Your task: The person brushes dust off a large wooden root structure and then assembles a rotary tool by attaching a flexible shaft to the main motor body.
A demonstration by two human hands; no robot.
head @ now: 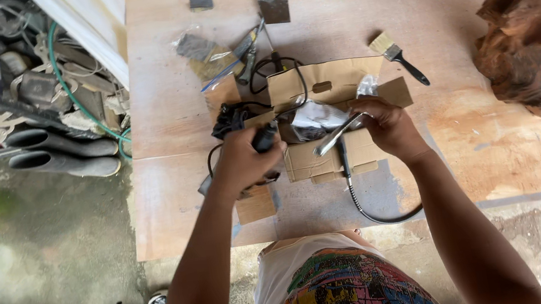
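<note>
Over an opened cardboard box on the plywood worktop, the left hand has its fingers clamped around a dark rotary tool body. The right hand pinches the metal handpiece of a black flexible shaft (it loops toward the worktop's near edge). A paintbrush lies just beyond the box.

Both arms extended fwd & down, forearms converging toward center. L hand: fingers curled in closed fist-type grip, knuckles up, wrist roughly straight. R hand: fingers pinched closed, pointing inward toward L, wrist bent slightly in. Hands approx level w/ each other, apart, not touching. Elbows out of frame at bottom.
</note>
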